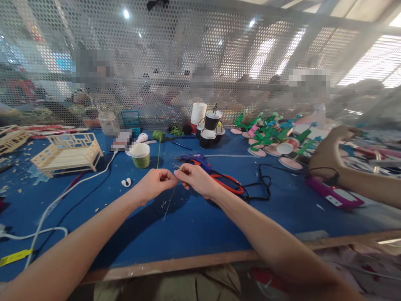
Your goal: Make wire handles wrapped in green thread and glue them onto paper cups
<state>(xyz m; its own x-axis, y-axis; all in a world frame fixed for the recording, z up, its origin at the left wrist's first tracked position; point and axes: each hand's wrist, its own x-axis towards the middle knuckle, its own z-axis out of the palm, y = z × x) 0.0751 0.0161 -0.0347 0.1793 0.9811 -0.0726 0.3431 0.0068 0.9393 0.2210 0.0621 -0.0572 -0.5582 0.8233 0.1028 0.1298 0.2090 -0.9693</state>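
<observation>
My left hand [156, 184] is closed in a pinch just above the blue tabletop. A strand of green yarn [159, 152] runs down into it from a green yarn ball [158, 135] farther back. Fingertips nearly touching it, my right hand [197, 179] is also pinched; a small thin tip shows at its fingers, too small to name. Behind the right hand lie a blue glue gun [196, 159] and scissors with orange handles [230, 184]. A paper cup wrapped in green yarn [140, 156] stands beyond my left hand.
A small wooden bed frame [69, 154] sits left, near a white cable [84, 180]. Black cups with white rims [207, 139] and a white cup stack [199, 113] stand at the back. Another person's arm [351, 175] reaches over green crafts [269, 133] and a purple power strip [335, 194].
</observation>
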